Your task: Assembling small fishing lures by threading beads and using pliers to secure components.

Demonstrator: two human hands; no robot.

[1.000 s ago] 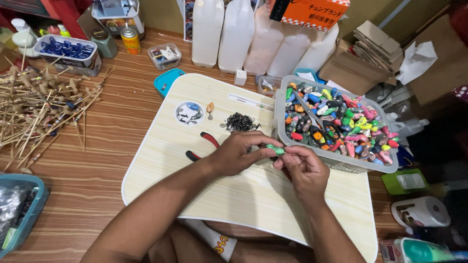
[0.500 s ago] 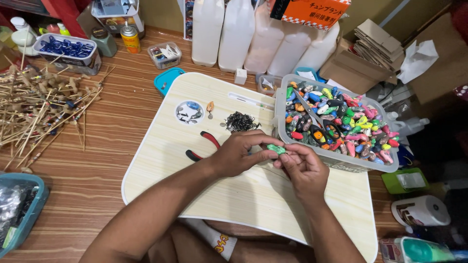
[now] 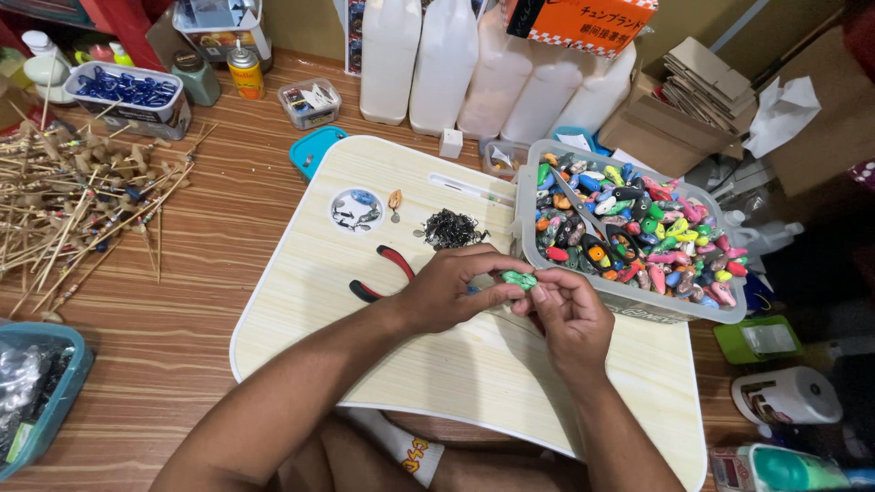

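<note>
Between the fingers of both hands, over the middle of the pale wooden lap tray (image 3: 301, 301), sits a small green lure body (image 3: 519, 280); the left hand (image 3: 451, 292) pinches its left end with thumb and forefinger closed on it, and the right hand (image 3: 567, 319) grips the other end, its fingers (image 3: 547, 293) curled tight around the piece. Just behind the left hand's fingers, half covered by the wrist, lie red-handled pliers (image 3: 387, 270) on the tray. A little beyond the fingers rests a dark heap of small hooks (image 3: 448, 228), and to its left a round dish (image 3: 355, 210) holding a few bits, with a small orange blade (image 3: 395, 200) just beside it. Beyond the right hand's fingers, touching the tray's far right edge, stands a clear tub (image 3: 529, 196) crammed with many-coloured lure bodies, black-handled scissors (image 3: 597, 232) lying on top of them. Well to the left of the fingers, on the bench (image 3: 182, 301), lies a spread of bamboo sticks (image 3: 73, 200). Farthest off stand white plastic jugs (image 3: 437, 59), a tub of blue pieces (image 3: 128, 91) and a cardboard box (image 3: 674, 128)
</note>
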